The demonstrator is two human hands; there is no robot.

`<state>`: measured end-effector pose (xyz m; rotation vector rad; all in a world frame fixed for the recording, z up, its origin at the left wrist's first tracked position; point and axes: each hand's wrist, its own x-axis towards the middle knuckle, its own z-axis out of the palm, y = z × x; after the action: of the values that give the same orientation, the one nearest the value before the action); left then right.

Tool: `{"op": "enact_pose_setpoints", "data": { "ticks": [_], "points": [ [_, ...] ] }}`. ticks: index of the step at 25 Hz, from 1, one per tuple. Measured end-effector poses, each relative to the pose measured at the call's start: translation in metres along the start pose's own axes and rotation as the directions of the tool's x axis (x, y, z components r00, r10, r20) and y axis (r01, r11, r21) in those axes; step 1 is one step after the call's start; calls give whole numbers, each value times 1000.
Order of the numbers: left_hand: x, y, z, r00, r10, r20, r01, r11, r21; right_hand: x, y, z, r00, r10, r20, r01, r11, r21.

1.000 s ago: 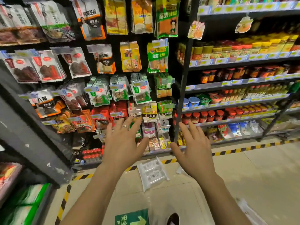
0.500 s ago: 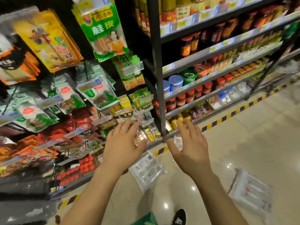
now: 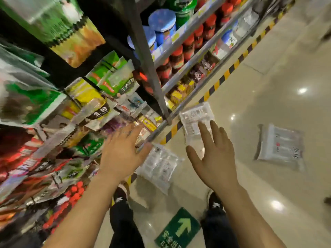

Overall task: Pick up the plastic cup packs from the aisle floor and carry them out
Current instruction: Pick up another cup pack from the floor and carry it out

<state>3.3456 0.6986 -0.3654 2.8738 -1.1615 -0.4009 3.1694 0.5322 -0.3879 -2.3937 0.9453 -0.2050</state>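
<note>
The left hand (image 3: 123, 154) and the right hand (image 3: 215, 158) are hovering palm-down over the aisle floor (image 3: 259, 83), fingers straight and spread, grasping nothing. Three clear plastic cup packs are lying on the glossy tiles. The nearest pack (image 3: 159, 167) is sitting between the two hands, with its upper corner tucked under the left thumb in this view. The picture is too blurred to tell whether the thumb is touching it. The second pack (image 3: 195, 117) is lying at the foot of the grey shelf post (image 3: 150, 68), just beside the yellow-and-black striped tape (image 3: 222, 79), and the right fingertips are overlapping its near end. The third pack (image 3: 281, 147) is lying flat well apart to the right, alone on the open tiles.

Red-lidded jars (image 3: 177, 58) are standing in rows on the shelves behind the post, and hanging packets (image 3: 107, 77) are crowding the rack on the left, smeared by motion. Below the forearms, two black shoes (image 3: 120, 196) are standing on either side of a green arrow sticker (image 3: 179, 228).
</note>
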Motion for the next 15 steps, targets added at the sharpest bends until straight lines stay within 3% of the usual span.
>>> {"op": "enact_pose_setpoints", "data": {
  "ticks": [4,15],
  "points": [
    [51,-64,112,983,149,107,-145,988,-47,-3,8,127,986,169,-9,-169,985,20],
    [115,-161,437,951,260,169,-232,958,-170,-11,111,481,882,462,98,-471,874,118]
  ]
}}
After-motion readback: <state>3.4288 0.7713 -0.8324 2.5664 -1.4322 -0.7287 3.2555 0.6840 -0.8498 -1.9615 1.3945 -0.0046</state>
